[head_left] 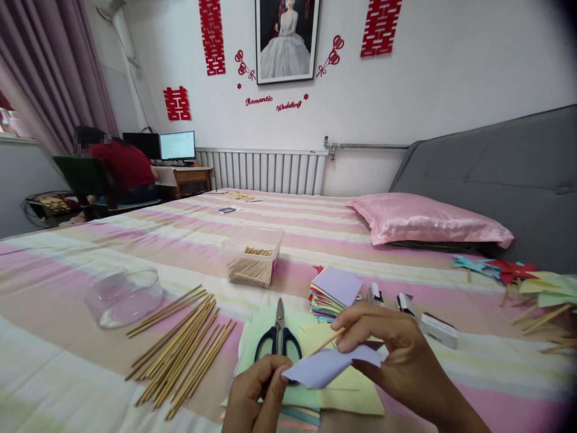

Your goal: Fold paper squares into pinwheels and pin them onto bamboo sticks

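Note:
Between my two hands is a piece of lilac paper [321, 365], bent and raised above the bed. Thumb and forefinger of my left hand [258, 394] pinch its left corner. My right hand [396, 346] is closed on the paper's right side, and a thin wooden stick [328, 341] lies along the paper's upper edge under its fingertips. Beneath them are green paper sheets [256, 322] and yellow paper sheets [356, 394]. Scissors [280, 331] with dark handles lie there, blades pointing away. Just beyond my right hand stands a stack of coloured square papers [336, 288].
Several wooden sticks [184, 352] lie at left beside a clear plastic container [126, 294]. A clear box [250, 264] holds short sticks. A white stapler-like item [438, 329] lies right; paper pinwheels [518, 276] sit farther right, below a pink pillow [428, 219]. A person [124, 165] sits at a desk.

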